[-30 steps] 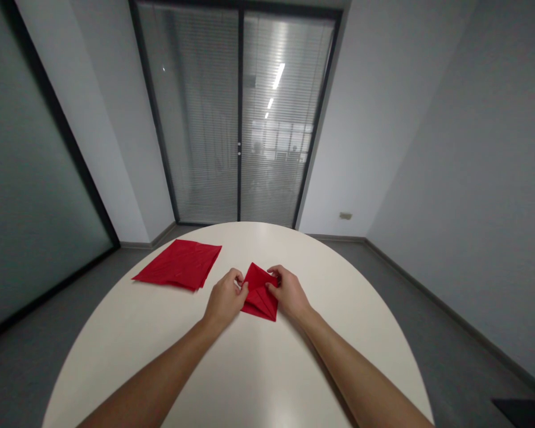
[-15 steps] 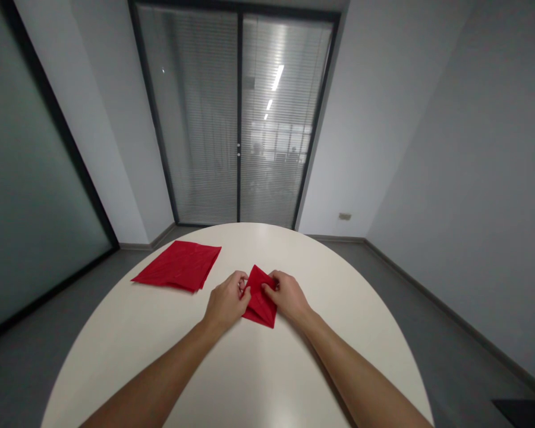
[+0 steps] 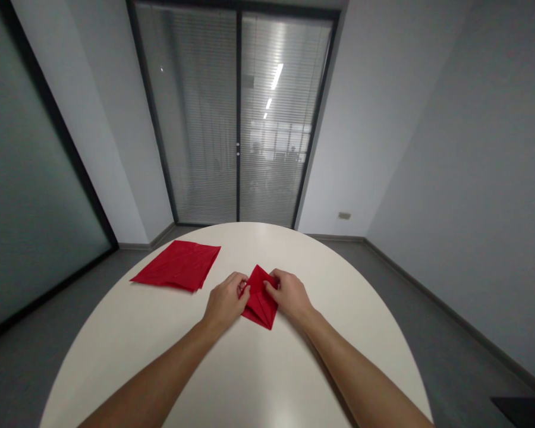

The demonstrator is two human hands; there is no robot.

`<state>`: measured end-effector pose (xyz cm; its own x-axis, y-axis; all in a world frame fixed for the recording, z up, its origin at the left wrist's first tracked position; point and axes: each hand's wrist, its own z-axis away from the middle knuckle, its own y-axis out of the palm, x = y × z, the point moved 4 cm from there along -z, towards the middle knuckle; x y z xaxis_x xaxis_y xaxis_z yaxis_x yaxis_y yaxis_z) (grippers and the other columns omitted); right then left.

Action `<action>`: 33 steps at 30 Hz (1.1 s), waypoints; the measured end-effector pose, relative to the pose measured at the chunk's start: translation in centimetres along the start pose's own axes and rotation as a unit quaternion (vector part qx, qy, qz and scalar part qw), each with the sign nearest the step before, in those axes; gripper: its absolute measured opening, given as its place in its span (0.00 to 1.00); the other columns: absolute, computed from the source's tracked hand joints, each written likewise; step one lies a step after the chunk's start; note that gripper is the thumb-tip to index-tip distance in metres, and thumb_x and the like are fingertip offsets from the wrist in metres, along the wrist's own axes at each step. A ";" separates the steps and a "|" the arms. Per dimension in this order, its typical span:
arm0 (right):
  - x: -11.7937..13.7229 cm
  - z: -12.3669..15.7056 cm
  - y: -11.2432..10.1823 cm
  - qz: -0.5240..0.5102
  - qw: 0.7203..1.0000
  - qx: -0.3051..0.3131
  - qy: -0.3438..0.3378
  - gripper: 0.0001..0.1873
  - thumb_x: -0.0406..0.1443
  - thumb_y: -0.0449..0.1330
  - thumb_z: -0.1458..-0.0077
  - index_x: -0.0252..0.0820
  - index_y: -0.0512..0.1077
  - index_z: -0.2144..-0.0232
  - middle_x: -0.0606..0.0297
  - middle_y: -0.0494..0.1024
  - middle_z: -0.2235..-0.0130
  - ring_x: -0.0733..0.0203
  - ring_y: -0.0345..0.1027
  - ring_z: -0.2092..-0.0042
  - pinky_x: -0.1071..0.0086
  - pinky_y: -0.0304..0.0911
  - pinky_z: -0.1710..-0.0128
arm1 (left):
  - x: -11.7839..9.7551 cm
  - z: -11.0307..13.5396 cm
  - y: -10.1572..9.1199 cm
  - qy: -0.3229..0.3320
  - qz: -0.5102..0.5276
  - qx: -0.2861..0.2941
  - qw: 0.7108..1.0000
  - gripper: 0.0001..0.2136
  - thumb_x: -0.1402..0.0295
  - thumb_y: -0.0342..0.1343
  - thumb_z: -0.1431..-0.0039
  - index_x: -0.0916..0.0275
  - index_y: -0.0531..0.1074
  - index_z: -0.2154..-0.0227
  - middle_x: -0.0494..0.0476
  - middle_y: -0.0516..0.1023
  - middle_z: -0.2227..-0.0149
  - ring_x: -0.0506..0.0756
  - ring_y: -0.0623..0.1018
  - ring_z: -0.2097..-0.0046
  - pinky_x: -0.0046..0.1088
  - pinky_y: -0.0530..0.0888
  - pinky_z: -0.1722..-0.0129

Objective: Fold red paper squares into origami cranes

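A small folded red napkin (image 3: 259, 301), creased into layered triangles, is held between both hands over the middle of the table. My left hand (image 3: 228, 297) pinches its left edge between thumb and curled fingers. On the opposite side my right hand (image 3: 289, 292) grips the right edge, thumb on top and fingers behind. One corner points away from me and another towards me. The fingertips behind the cloth are partly hidden.
A stack of larger red napkins (image 3: 178, 266) lies flat towards the left rim of the round white table (image 3: 232, 380). Beyond the table stand glass doors with blinds (image 3: 238, 119). A dark object (image 3: 521, 410) shows at the lower right corner.
The small napkin has turned slightly, its near corner shifting a little left and its far corner a little right. Both hands keep their hold almost in place.
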<state>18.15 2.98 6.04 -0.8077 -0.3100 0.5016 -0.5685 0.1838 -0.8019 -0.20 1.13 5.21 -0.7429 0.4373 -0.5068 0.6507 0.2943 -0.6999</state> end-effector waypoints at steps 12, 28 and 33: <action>0.5 0.2 0.0 0.019 0.999 -0.022 -0.033 0.04 0.36 0.58 0.40 0.45 0.74 0.65 0.64 0.79 0.66 0.59 0.68 0.66 0.69 0.54 0.66 | 0.4 -0.1 0.3 -0.029 0.019 0.012 0.999 0.07 0.74 0.54 0.41 0.58 0.70 0.61 0.52 0.78 0.64 0.53 0.75 0.67 0.27 0.67 0.66; 1.9 0.6 0.0 0.021 0.996 0.012 -0.081 0.03 0.35 0.59 0.41 0.45 0.74 0.65 0.64 0.80 0.66 0.60 0.70 0.65 0.70 0.55 0.66 | 0.9 -0.1 0.0 -0.121 -0.054 0.015 0.991 0.09 0.64 0.50 0.35 0.57 0.67 0.71 0.51 0.75 0.72 0.54 0.72 0.70 0.27 0.55 0.72; 1.8 0.6 0.2 0.008 0.998 0.008 -0.065 0.03 0.36 0.59 0.40 0.46 0.73 0.63 0.65 0.80 0.67 0.59 0.70 0.67 0.70 0.55 0.67 | 0.9 -0.3 -0.1 -0.099 -0.048 -0.018 0.994 0.03 0.67 0.52 0.38 0.57 0.65 0.69 0.48 0.72 0.73 0.53 0.71 0.71 0.27 0.57 0.72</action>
<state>16.65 1.95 6.60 -0.7894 -0.4251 0.4430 -0.5519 0.1754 -0.8152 -0.89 1.79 5.00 -0.8161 0.2311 -0.5298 0.5776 0.3578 -0.7337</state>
